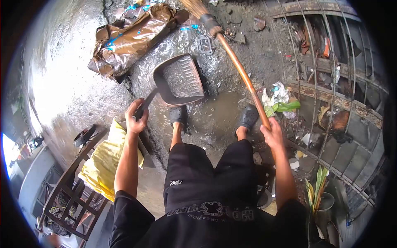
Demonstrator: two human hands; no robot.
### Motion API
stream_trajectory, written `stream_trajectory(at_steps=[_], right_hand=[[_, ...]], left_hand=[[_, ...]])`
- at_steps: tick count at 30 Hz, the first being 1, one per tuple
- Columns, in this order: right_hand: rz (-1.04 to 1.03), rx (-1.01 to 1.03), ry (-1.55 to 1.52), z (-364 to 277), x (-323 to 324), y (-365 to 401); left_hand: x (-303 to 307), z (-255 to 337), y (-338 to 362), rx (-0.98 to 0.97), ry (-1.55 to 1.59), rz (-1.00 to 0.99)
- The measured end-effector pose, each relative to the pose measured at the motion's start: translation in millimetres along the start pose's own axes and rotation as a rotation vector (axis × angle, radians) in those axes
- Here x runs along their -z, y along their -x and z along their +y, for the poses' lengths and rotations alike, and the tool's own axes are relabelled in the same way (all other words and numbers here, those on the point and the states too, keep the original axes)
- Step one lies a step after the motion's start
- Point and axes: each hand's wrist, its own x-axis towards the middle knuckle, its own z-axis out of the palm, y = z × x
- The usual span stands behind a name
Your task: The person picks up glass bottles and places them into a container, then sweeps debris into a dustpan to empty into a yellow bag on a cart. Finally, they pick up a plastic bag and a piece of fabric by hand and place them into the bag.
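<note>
My left hand [137, 117] is wrapped round the dark handle of a dustpan [180, 78], whose wet, dirty scoop hangs just beyond my left foot. In my right hand [273, 133] is the end of a broom's long wooden stick [242, 72]. The broom slants up and to the left, and its straw bristles [194, 7] run out of view at the top edge. Near the stick's lower end lie crumpled white plastic and a green leaf [285, 106]. Dark clogs [248, 117] are on my feet, beside a muddy puddle [225, 109].
A flattened, plastic-wrapped brown carton [132, 41] lies on the wet concrete at the upper left. Rusty metal bars [335, 87] with litter behind them line the right side. A yellow sack [103, 159] and a dark wooden chair [70, 194] are at lower left. A potted plant [324, 200] stands lower right.
</note>
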Motion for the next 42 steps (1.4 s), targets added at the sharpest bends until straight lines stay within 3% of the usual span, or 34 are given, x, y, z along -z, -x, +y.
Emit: stream_trajectory(at_steps=[2,6,8,9,12,14,15,16,18,21,24,25,27,30,31,32,34,37,40,42], right_hand=[[-0.050,-0.113,0.080,-15,15,34],[0.005,-0.166,0.124,-56,-1,31],[0.047,-0.323,0.096,-95,-17,7],[0.053,-0.326,0.104,-96,-23,-4],[0.128,-0.178,-0.070,-103,-41,-24],[0.099,-0.140,0.066,-146,-48,1],[0.070,-0.241,0.147,-163,-50,19],[0.083,-0.241,0.154,-152,-55,38],[0.251,0.128,0.254,-116,-67,74],[0.235,0.237,0.079,-138,-86,116],[0.213,0.203,0.300,-181,-97,110],[0.201,0.074,0.378,-190,-102,100],[0.139,0.018,0.328,-164,-116,98],[0.118,0.025,0.130,-142,-151,146],[0.101,-0.056,0.183,-141,-160,166],[0.083,-0.140,0.235,-141,-167,183],[-0.010,-0.337,0.003,-162,-172,212],[0.001,-0.410,-0.101,-188,-167,244],[0.095,-0.419,-0.090,-189,-165,271],[0.161,-0.257,0.033,-168,-161,269]], left_hand=[[10,-5,1,-0.037,0.053,-0.076],[12,-28,17,0.010,0.082,0.072],[8,-38,23,0.198,0.173,0.260],[8,-34,24,0.244,0.191,0.197],[-8,-44,21,-0.114,0.136,0.107],[-12,-49,11,-0.068,0.217,-0.022],[-9,-51,3,-0.036,0.190,-0.060],[-5,-54,-6,-0.041,0.203,-0.057],[7,-54,-20,-0.023,0.305,0.129],[47,-28,-34,0.159,0.414,0.224],[61,-12,-43,0.193,0.374,0.249],[58,-13,-48,0.148,0.283,0.242],[52,-15,-64,0.119,0.182,0.157],[20,-40,-86,-0.003,0.111,0.058],[12,-38,-89,-0.061,0.086,0.089],[2,-42,-93,-0.086,0.104,0.024],[-16,-41,-100,-0.074,0.053,-0.051],[-27,-33,-103,-0.082,0.049,-0.058],[-21,-27,-109,-0.070,0.095,-0.067],[-17,-28,-114,-0.097,0.118,-0.001]])
